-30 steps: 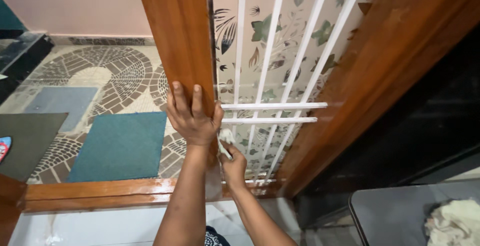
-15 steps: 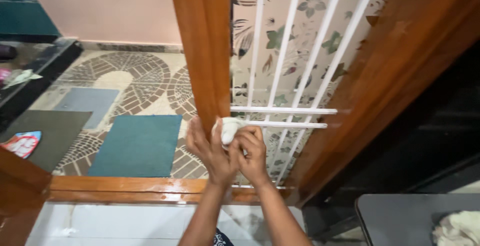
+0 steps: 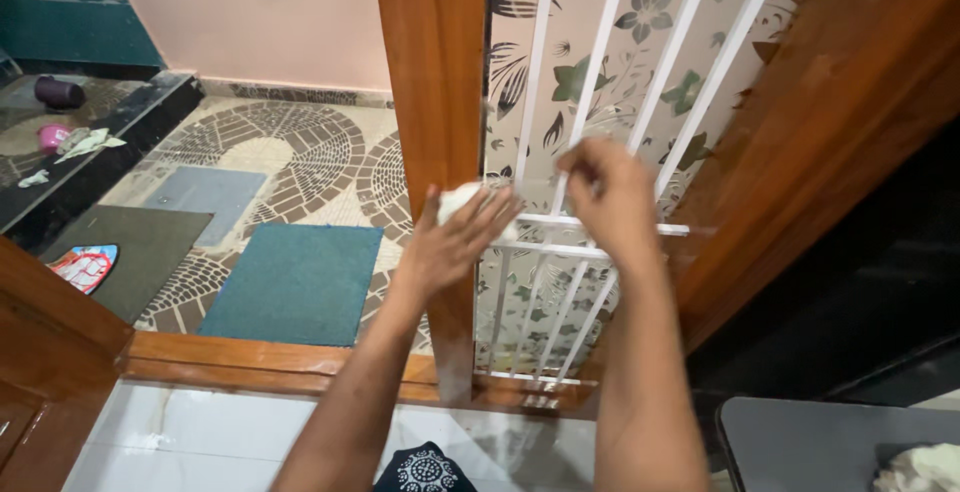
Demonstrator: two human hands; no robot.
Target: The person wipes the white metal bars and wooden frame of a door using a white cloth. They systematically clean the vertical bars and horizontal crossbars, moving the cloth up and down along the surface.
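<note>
Wiping looks to be partway along, by my reading: your left hand (image 3: 452, 240) presses a small white cloth (image 3: 458, 198) against the inner edge of the wooden door post (image 3: 432, 72), just where the upper white crossbar (image 3: 600, 224) of the grille meets that post. The fingers lie flat and spread over the wad, pinning it to the wood more than gripping it. Your right hand (image 3: 608, 192) is to the right of the post, in front of the vertical white bars (image 3: 590, 72), fingers curled loosely inward; it is blurred, so you cannot tell whether it pinches anything, and it seems to hold nothing.

What counts as done is hard to read from the surfaces. The post above the cloth shines evenly, and the wooden threshold (image 3: 270, 357) below the post carries a wet-looking gloss with pale smears, as does the white floor tile (image 3: 200, 432) nearer you. The bars right of the post and the wide wooden frame (image 3: 800, 132) beyond them show no clear sign either way, so I would judge them as left to do.

The post is smooth varnished timber, orange-brown and square-edged. The bars are thin, round and painted white, set before a panel printed with leaves and flowers (image 3: 640, 12). The cloth is soft and crumpled. Left of the post, a teal mat (image 3: 295, 282) with a short nap lies on patterned paving.
</note>
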